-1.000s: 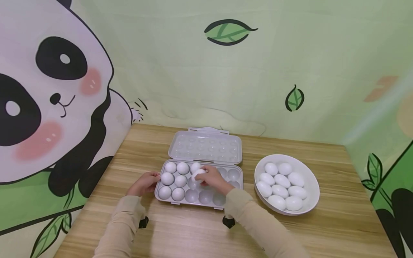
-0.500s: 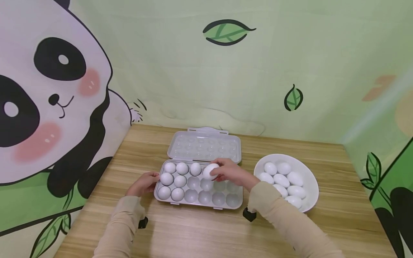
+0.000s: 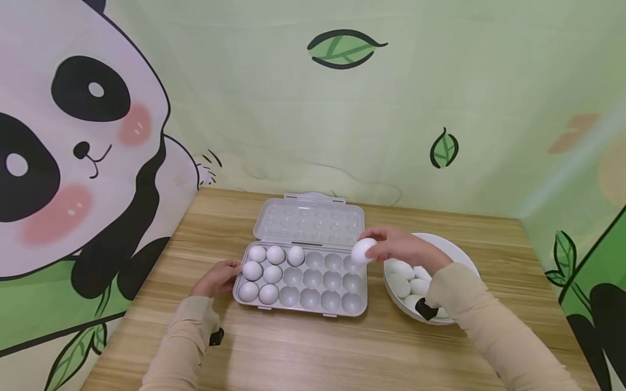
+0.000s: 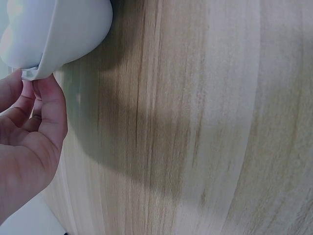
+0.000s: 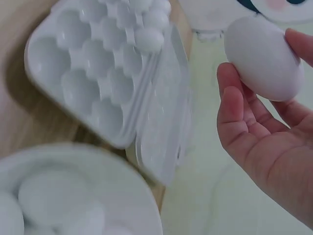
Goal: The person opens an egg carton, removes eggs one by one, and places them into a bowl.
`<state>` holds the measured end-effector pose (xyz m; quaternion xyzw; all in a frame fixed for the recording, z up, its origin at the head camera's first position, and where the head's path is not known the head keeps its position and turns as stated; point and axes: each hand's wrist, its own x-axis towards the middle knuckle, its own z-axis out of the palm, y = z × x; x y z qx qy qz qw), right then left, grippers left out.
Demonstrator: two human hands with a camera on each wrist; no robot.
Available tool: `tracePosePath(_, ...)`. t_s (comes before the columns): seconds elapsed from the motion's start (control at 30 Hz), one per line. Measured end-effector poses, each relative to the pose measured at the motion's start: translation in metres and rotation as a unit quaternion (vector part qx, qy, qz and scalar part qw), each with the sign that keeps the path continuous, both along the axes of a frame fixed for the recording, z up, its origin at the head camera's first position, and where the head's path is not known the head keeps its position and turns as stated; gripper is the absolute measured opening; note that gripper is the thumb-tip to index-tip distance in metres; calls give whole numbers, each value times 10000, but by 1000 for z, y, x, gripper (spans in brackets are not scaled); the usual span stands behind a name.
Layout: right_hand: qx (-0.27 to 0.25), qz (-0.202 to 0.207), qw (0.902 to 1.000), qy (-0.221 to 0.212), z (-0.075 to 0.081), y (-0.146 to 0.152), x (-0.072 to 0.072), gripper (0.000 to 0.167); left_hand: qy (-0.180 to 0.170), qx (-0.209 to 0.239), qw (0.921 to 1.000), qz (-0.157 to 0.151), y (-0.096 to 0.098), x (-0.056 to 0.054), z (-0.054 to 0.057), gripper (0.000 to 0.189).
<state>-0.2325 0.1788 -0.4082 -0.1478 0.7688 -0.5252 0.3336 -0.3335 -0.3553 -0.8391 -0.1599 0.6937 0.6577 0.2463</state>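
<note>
A white egg (image 3: 363, 251) is pinched between the thumb and fingers of my right hand (image 3: 398, 247), above the right end of the egg tray (image 3: 302, 315). In the right wrist view the same egg (image 5: 264, 58) shows whole, held up at the fingertips. The tray lies with its lid (image 3: 310, 220) folded back; several eggs (image 3: 252, 270) fill cups at its left end, and the cups further right are bare. My left hand (image 3: 221, 278) grips the tray's left edge; in the left wrist view the fingers (image 4: 51, 110) pinch its rim.
A white bowl (image 3: 471, 267) of several eggs stands right of the tray, partly covered by my right forearm. The wooden table (image 3: 303, 353) ends at the back against a printed cloth wall (image 3: 274, 108).
My right hand has carried the egg rightward, from over the tray's filled part to its right end beside the bowl. The left hand stays at the tray's edge.
</note>
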Motion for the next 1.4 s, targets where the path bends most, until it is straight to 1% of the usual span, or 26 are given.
tracePosePath(0.07,83,-34,10000,6,1,14,-2,39,-4,3,10000,-18,-1,0,-1,52)
tracePosePath(0.13,151,-24,9999,24,1,28,-4,39,15,-53,10000,-50,1,1,2,55)
tracePosePath(0.23,202,-28,9998,-34,0,47,-6,40,39,-84,9999,-119,6,8,18,54)
tracePosePath(0.27,222,-42,9997,-62,-1,53,-7,41,48,-75,9998,-150,10,12,27,52)
tracePosePath(0.33,363,-84,9993,-91,-2,65,-7,43,117,-48,9995,-279,18,24,53,46)
tracePosePath(0.4,538,-118,9984,-121,-3,75,-6,44,199,-26,9991,-381,30,38,85,39)
tracePosePath(0.47,739,-122,9971,-108,-3,84,-5,45,403,130,9973,-594,39,51,113,31)
tracePosePath(0.5,862,-109,9962,-89,-3,89,-4,45,445,87,9970,-624,45,58,128,30)
tracePosePath(0.53,964,-95,9953,-70,-3,92,-4,45,523,147,9960,-710,46,61,134,27)
tracePosePath(0.6,1180,-56,9930,-44,-4,100,-3,45,584,167,9954,-745,47,62,136,27)
tracePosePath(0.67,1386,-1,9903,-10,-4,106,-2,45,485,112,9967,-640,43,56,124,27)
tracePosePath(0.7,1494,28,9888,4,-5,109,-1,45,410,72,9975,-579,40,52,116,28)
tracePosePath(0.73,1599,28,9871,-18,-6,112,-1,44,404,157,9973,-588,33,45,101,29)
tracePosePath(0.83,1919,79,9814,-55,-9,117,0,40,323,296,9977,-513,23,34,76,34)
tracePosePath(0.87,2032,99,9791,-69,-9,119,1,39,332,353,9974,-525,21,32,72,35)
tracePosePath(0.9,2150,140,9765,-82,-9,120,2,38,331,343,9974,-538,21,31,72,36)
tracePosePath(0.97,2386,248,9708,-11,-7,121,4,36,391,269,9973,-561,26,35,81,34)
tracePosePath(1.0,2491,299,9680,37,-6,122,5,35,469,208,9968,-607,37,47,107,31)
tracePosePath(1.07,2705,399,9618,166,-5,122,8,33,472,-37,9972,-586,50,60,138,32)
tracePosePath(1.13,2823,426,9582,208,-5,124,10,31,617,-36,9956,-697,58,72,162,31)
tracePosePath(1.17,2852,423,9573,219,-6,125,10,30,698,40,9946,-765,59,75,169,29)
tracePosePath(1.2,2868,404,9569,208,-8,126,10,29,650,33,9951,-738,61,78,176,28)
tracePosePath(1.23,2881,390,9566,206,-10,127,11,28,621,43,9952,-761,54,71,161,28)
tracePosePath(1.27,2863,379,9572,203,-12,129,11,28,643,80,9949,-779,52,70,158,29)
tracePosePath(1.33,2840,335,9579,263,-17,132,11,27,513,-7,9958,-756,47,63,144,29)
tracePosePath(1.4,2804,279,9588,365,-22,134,12,27,381,-66,9971,-663,38,52,119,30)
